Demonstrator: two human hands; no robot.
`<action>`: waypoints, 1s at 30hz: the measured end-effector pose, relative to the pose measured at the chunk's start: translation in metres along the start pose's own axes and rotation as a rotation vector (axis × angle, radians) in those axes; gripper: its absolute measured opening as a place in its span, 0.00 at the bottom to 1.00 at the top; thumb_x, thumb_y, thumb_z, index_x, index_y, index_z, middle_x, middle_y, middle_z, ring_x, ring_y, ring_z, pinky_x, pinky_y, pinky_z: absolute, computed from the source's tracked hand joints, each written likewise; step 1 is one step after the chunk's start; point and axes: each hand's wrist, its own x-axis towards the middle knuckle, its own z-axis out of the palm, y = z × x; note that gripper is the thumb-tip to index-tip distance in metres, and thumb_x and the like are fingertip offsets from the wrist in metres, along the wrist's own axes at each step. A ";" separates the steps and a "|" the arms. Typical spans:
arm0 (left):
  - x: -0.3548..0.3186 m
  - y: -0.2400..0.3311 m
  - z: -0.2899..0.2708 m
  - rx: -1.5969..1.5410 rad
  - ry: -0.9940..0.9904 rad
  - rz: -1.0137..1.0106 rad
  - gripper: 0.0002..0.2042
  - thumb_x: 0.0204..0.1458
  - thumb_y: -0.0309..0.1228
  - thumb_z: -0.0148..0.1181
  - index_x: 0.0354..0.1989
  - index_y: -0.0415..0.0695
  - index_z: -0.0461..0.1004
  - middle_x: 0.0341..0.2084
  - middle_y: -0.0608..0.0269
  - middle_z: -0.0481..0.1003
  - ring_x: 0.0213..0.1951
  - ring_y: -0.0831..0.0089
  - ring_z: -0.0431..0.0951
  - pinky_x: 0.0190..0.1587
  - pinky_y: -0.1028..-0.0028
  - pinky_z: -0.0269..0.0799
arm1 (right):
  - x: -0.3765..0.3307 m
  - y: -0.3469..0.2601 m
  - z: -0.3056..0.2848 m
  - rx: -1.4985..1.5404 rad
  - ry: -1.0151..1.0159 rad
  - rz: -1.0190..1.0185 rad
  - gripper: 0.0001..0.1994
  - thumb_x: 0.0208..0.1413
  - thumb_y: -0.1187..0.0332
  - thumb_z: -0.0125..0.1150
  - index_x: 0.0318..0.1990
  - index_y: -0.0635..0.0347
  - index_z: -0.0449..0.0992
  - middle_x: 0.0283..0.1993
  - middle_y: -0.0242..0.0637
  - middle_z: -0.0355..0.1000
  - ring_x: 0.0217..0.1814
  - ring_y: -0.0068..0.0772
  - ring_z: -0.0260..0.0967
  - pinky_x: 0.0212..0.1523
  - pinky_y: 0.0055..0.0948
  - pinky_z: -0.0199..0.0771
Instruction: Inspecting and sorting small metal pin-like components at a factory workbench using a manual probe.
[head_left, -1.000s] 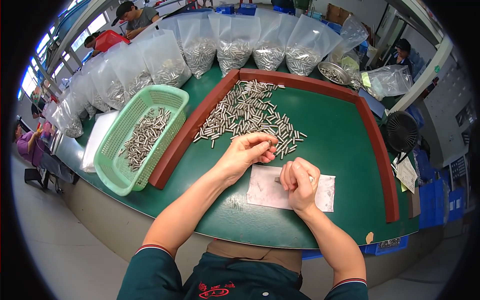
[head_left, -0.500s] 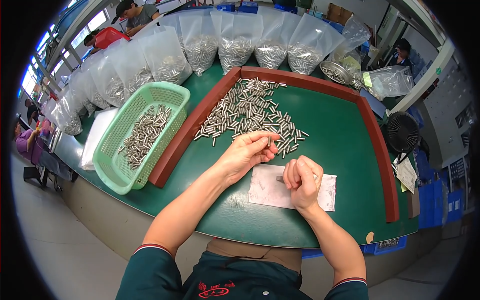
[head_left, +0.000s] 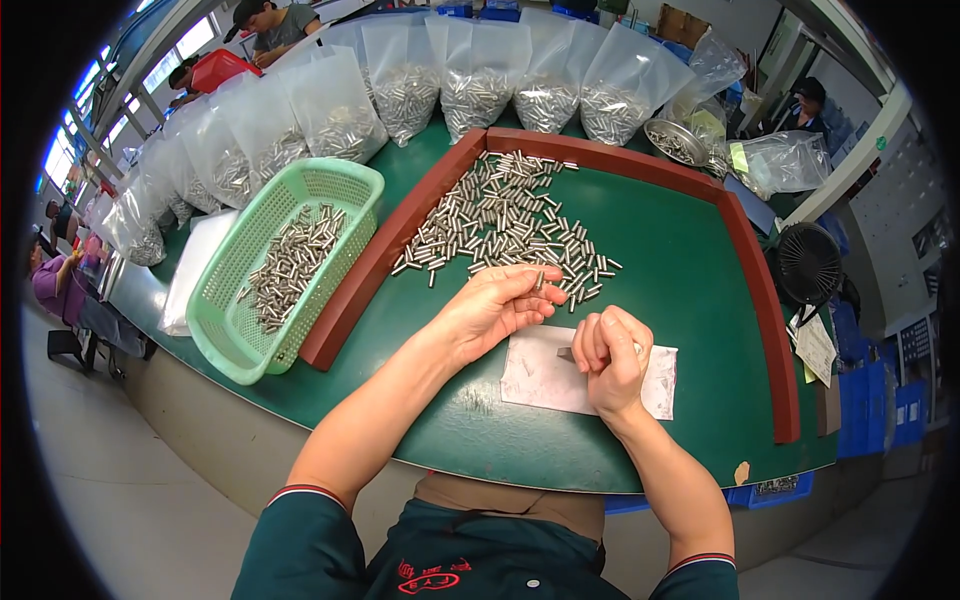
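My left hand [head_left: 495, 307] is palm up over the green table, its thumb and fingertips pinching a small metal pin [head_left: 539, 281] at the near edge of a pile of loose metal pins [head_left: 500, 215]. My right hand [head_left: 612, 358] is curled into a fist on a white paper sheet [head_left: 545, 378], gripping a small dark tool [head_left: 566, 353] whose tip pokes out to the left. The two hands are a few centimetres apart.
A red-brown raised border [head_left: 375, 265] frames the work area. A light green basket [head_left: 240, 330] with several pins stands to the left. Clear bags of pins [head_left: 405, 85] line the far edge. A black fan [head_left: 810, 262] sits at the right. Other people work at the far left.
My left hand has lifted a pin from the pile's edge and turned palm up. My right hand stays fisted on the paper.
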 end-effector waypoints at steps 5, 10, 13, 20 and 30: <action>0.000 0.000 0.003 -0.004 -0.003 0.000 0.12 0.56 0.29 0.45 0.44 0.35 0.67 0.32 0.55 0.73 0.31 0.75 0.73 0.37 0.79 0.71 | 0.000 0.000 -0.001 -0.012 0.005 0.008 0.19 0.54 0.67 0.41 0.12 0.56 0.50 0.08 0.30 0.46 0.11 0.20 0.41 0.12 0.20 0.46; -0.001 0.000 0.002 0.032 -0.001 0.011 0.12 0.56 0.29 0.45 0.44 0.36 0.67 0.31 0.56 0.73 0.31 0.75 0.73 0.37 0.79 0.71 | 0.000 -0.001 0.000 -0.013 0.011 0.016 0.19 0.54 0.67 0.41 0.12 0.57 0.50 0.08 0.30 0.47 0.11 0.20 0.41 0.12 0.20 0.46; 0.000 0.000 0.001 0.037 -0.007 0.010 0.11 0.56 0.30 0.44 0.43 0.37 0.67 0.31 0.57 0.73 0.31 0.76 0.73 0.37 0.79 0.70 | 0.001 0.000 -0.001 -0.013 0.007 0.013 0.19 0.54 0.67 0.41 0.12 0.57 0.50 0.08 0.31 0.47 0.11 0.20 0.41 0.12 0.20 0.46; -0.001 0.001 0.003 0.071 0.044 -0.027 0.15 0.58 0.37 0.42 0.43 0.37 0.67 0.31 0.57 0.73 0.31 0.75 0.73 0.37 0.78 0.70 | 0.001 0.000 -0.003 0.054 0.005 0.020 0.18 0.54 0.72 0.41 0.12 0.59 0.52 0.09 0.29 0.49 0.11 0.18 0.45 0.13 0.20 0.49; 0.002 0.002 -0.003 -0.091 -0.073 -0.104 0.27 0.57 0.49 0.36 0.48 0.35 0.64 0.36 0.55 0.72 0.33 0.75 0.73 0.38 0.78 0.70 | 0.001 0.000 -0.003 0.055 0.009 0.023 0.18 0.54 0.72 0.41 0.12 0.59 0.52 0.09 0.29 0.49 0.11 0.19 0.45 0.13 0.20 0.48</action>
